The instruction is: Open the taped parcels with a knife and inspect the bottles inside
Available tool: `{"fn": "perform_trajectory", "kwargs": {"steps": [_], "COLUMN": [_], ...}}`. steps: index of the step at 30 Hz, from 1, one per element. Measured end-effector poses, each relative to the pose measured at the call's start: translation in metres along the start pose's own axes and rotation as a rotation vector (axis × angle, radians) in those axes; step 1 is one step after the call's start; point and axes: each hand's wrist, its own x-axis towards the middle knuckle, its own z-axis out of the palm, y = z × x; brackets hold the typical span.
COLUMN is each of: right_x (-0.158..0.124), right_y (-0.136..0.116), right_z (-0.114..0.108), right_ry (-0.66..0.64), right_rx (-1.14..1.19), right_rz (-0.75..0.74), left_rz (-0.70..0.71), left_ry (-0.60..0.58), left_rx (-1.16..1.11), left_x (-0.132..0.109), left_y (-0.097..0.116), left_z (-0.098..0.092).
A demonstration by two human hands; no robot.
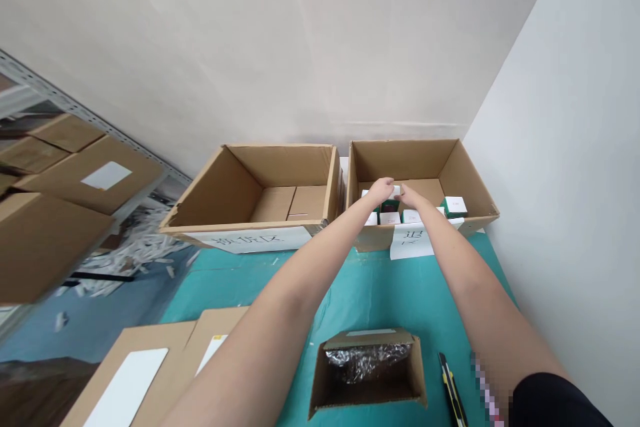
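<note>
Both arms reach into the right-hand cardboard carton. Between my hands is a small white-and-green box, partly covered by fingers. My left hand closes on its left side, and my right hand grips it from the right. Several similar boxes stand along the carton's front wall, among them a white-topped box just below my hands and another box in the right front corner. A paper sign with handwriting hangs over the carton's front edge.
Left of it stands a second open carton with a handwritten label. On the teal table lie a small opened box with clear plastic wrap inside, a yellow-black utility knife, and closed cartons. A shelf with boxes is at left.
</note>
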Motion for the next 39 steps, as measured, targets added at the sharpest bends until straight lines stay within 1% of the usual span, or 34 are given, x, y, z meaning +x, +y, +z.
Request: {"fn": "perform_trajectory", "kwargs": {"steps": [2,3,5,6,7,8,9,11,13,16,18,20,21,24,26,28,32,34,37,39], "right_x": [-0.003,-0.006,-0.018,-0.030,-0.045,-0.064,-0.087,-0.141,-0.200,-0.280,-0.325,-0.361,-0.376,-0.412,-0.428,-0.439,-0.449,-0.449,-0.445,-0.439], "right_y": [-0.006,-0.010,-0.019,-0.024,-0.028,-0.032,-0.035,-0.036,-0.032,-0.012,0.007,0.026,0.034,0.053,0.061,0.067,0.078,0.086,0.101,0.112], "right_z": [-0.008,-0.014,-0.026,-0.033,-0.038,-0.042,-0.045,-0.044,-0.034,-0.002,0.025,0.053,0.065,0.094,0.104,0.110,0.117,0.123,0.137,0.147], "right_ry": [0.038,0.064,0.138,0.212,0.290,0.334,0.358,0.379,0.381,0.346,0.288,0.243,0.220,0.243,0.272,0.292,0.300,0.321,0.377,0.382], "right_rx": [0.010,0.019,0.049,0.089,0.128,0.159,0.181,0.208,0.232,0.289,0.316,0.349,0.369,0.449,0.454,0.429,0.409,0.432,0.530,0.600], "right_rz": [0.012,0.003,-0.056,-0.141,-0.229,-0.316,-0.380,-0.454,-0.459,-0.401,-0.321,-0.238,-0.198,-0.077,-0.048,-0.060,-0.083,-0.068,0.017,0.097], "left_rz": [0.044,0.084,0.158,0.180,0.197,0.200,0.195,0.153,0.056,-0.136,-0.178,-0.187,-0.195,-0.214,-0.214,-0.219,-0.231,-0.271,-0.387,-0.454], "left_ry": [0.012,0.019,0.028,0.033,0.044,0.058,0.057,0.086,0.113,0.151,0.158,0.177,0.188,0.209,0.213,0.224,0.273,0.295,0.303,0.276], "left_rx": [-0.058,-0.109,-0.203,-0.234,-0.248,-0.264,-0.283,-0.309,-0.336,-0.364,-0.378,-0.349,-0.313,-0.233,-0.225,-0.225,-0.222,-0.270,-0.378,-0.437], "left_x": [-0.015,-0.027,-0.059,-0.079,-0.100,-0.124,-0.148,-0.198,-0.245,-0.307,-0.341,-0.369,-0.380,-0.406,-0.419,-0.429,-0.443,-0.448,-0.450,-0.450], "left_y": [0.006,0.009,0.012,0.013,0.013,0.012,0.010,0.002,-0.011,-0.033,-0.048,-0.061,-0.066,-0.079,-0.086,-0.094,-0.113,-0.122,-0.134,-0.138], "left_z": [-0.008,-0.014,-0.025,-0.031,-0.037,-0.043,-0.047,-0.052,-0.051,-0.043,-0.037,-0.031,-0.029,-0.021,-0.015,-0.007,0.008,0.014,0.022,0.025]}}
